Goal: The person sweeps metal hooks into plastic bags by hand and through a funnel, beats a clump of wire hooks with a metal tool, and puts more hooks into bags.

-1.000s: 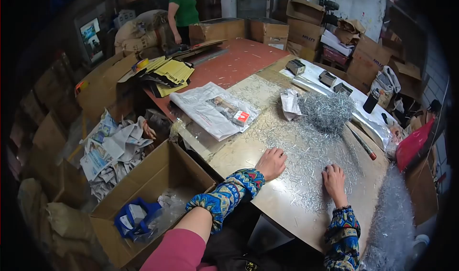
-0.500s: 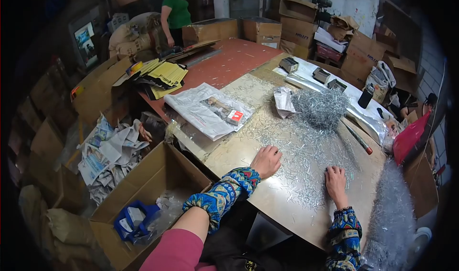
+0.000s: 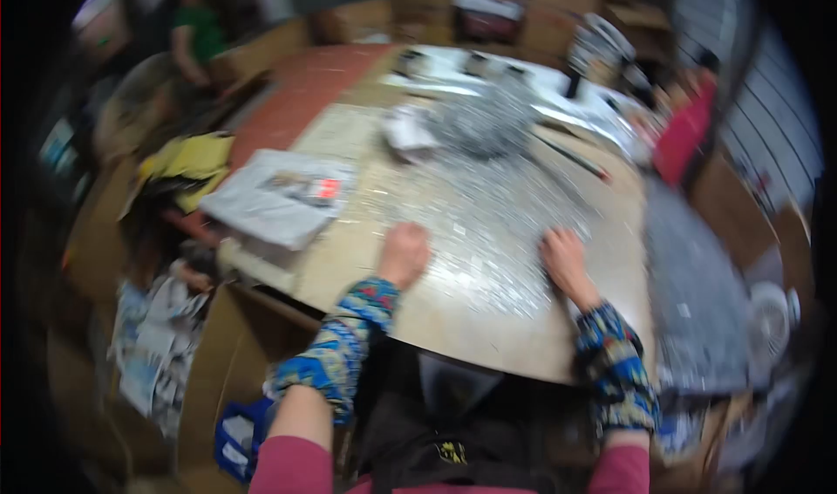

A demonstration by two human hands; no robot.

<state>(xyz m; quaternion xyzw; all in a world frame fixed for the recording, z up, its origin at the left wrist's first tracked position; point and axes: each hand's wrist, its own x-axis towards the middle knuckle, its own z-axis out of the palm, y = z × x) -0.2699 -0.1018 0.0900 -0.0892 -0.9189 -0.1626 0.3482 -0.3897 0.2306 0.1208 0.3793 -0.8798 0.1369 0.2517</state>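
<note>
Thin silvery metal pieces, like small nails [image 3: 493, 258], lie scattered over the pale tabletop [image 3: 453, 333]. Behind them rises a tangled heap of the same pieces [image 3: 488, 119]. My left hand [image 3: 405, 254] rests at the left edge of the scatter, its fingers curled down and blurred. At the right edge my right hand [image 3: 565, 258] sits on or just above the table, also curled and smeared. Whether either hand holds a piece cannot be seen. A crumpled white paper packet [image 3: 408, 134] stands beside the heap. To its right lies a dark stick with a red end [image 3: 571, 156].
A white plastic sheet with a red-and-white box [image 3: 327, 189] lies left. Yellow packs [image 3: 187, 167] are farther left. An open carton [image 3: 235, 346] with a blue bag [image 3: 240, 437] stands below. A grey mass [image 3: 697, 276] fills the right side. A person in green [image 3: 199, 36] is at back left.
My view has swung to the right and blurred, so the table appears shifted left. My left hand now shows farther back from the near edge; both hands remain at the scattered pieces.
</note>
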